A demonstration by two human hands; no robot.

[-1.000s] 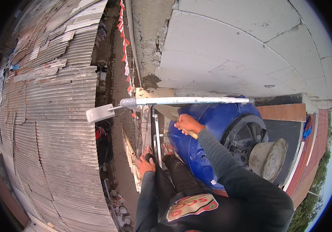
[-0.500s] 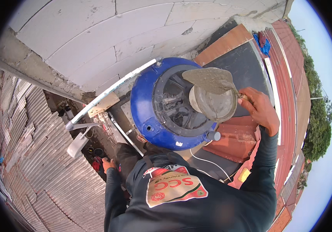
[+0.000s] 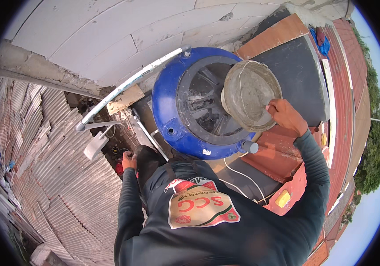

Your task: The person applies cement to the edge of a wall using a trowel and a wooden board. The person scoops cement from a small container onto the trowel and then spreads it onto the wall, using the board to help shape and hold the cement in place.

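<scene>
A round bucket coated in grey stands tilted on the black lid of a blue water tank. Wet grey mortar lies inside it, and a thin wire handle crosses its mouth. At the bucket's right rim my right hand is closed round the handle of a trowel; the blade is down in the bucket and hard to tell from the mortar. My left hand hangs low beside my left leg, its fingers half curled and slightly apart, with nothing visible in them.
A white pipe slants from the tank's top to the left. Pale block wall rises behind. Rusty corrugated roofing spreads at left, beside a dark gap. Red roof tiles, a white cable and a yellow sponge-like block lie at right.
The mortar-laden trowel blade, held above the bucket before, has gone down into it with my right hand. The bucket's inside now shows. My left hand appears slightly higher, and the view has shifted.
</scene>
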